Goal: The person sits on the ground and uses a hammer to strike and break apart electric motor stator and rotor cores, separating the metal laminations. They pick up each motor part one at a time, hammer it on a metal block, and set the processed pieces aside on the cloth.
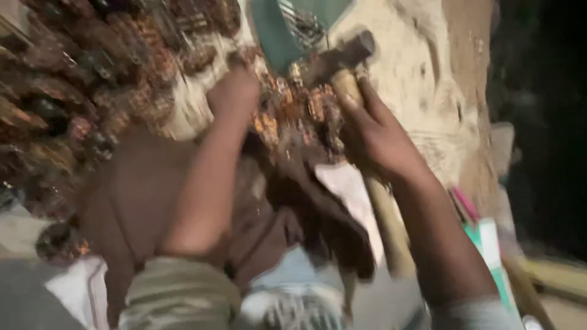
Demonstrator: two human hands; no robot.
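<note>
Looks mid-job to me: right hand (373, 137) has its fingers wrapped round the hammer (342, 61), head just above the rusty scrap (293, 113), left hand (235, 91) pressed on that scrap, grip too blurry to tell, big pile (85, 73) left of it untouched.

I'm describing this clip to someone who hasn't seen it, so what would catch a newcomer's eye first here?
First, the wooden-handled hammer with a dark metal head at top centre, gripped high on its handle by the right hand. Next to it, the left hand presses on a reddish-brown, copper-coloured cluster of small metal pieces, though blur hides what they are. A big heap of similar rusty-brown scrap fills the upper left.
</note>
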